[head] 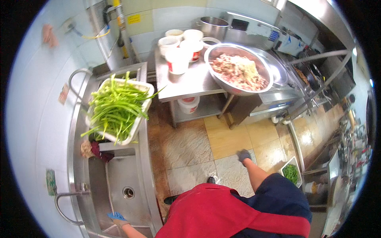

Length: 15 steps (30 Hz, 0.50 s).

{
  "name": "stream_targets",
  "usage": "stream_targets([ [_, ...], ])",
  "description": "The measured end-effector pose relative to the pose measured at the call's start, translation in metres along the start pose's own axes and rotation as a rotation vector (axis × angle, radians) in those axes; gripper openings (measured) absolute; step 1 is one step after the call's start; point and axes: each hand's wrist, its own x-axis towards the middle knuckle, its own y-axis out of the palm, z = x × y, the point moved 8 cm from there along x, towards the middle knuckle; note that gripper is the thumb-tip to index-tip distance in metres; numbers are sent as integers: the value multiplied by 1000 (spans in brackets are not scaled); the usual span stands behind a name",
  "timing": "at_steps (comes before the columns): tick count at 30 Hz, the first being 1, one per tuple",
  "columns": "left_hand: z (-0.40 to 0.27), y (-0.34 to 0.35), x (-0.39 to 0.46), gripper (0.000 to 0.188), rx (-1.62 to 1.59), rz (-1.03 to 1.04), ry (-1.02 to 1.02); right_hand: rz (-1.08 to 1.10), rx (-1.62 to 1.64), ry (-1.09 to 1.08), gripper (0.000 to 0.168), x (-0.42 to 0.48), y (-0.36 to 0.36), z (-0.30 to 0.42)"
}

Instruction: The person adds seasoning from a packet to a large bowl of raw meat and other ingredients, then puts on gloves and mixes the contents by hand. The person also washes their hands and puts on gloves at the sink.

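Note:
My left hand, blue over its fingers and paler towards the wrist, is over the near end of a stainless steel sink. Whether it touches the metal there is unclear. My right hand wears a dark glove and hangs above the tiled floor. Blur hides whether its fingers are closed. Ahead on the left, a white plastic basket heaped with long green vegetable stalks stands across the far part of the sink unit. A large steel bowl of minced meat rests on the worktop ahead.
Several white tubs and a steel pot crowd the steel table. Curved faucets rise along the left wall. Cloths lie by the sink divider. A white container of chopped greens is low on my right.

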Motion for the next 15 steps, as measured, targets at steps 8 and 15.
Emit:
stream_targets([
  [8, -102, 157, -102, 58, 158, 459, 502, -122, 748, 523, 84, -59, -121, -106],
  [15, -232, 340, -336, 53, 68, 787, 827, -608, 813, 26, 80, 101, -342, -58],
])
